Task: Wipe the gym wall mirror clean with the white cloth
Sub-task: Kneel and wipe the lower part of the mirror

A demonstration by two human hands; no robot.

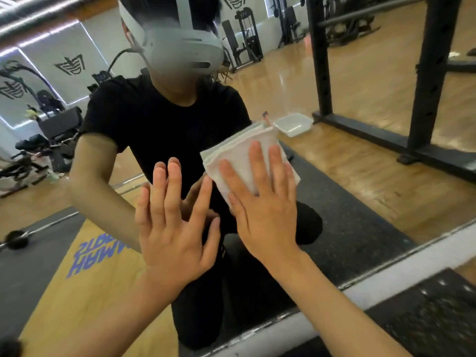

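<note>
The person wears a black short-sleeved T-shirt (164,119), black trousers (247,284) and a pale grey headset (185,47).

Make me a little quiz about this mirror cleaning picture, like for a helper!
1. True or false: the right hand presses the white cloth flat against the mirror.
2. What does the left hand hold? A) a spray bottle B) nothing C) a sponge
3. Missing word: the white cloth is ____, not crumpled.
Key: 1 true; 2 B; 3 folded.
</note>
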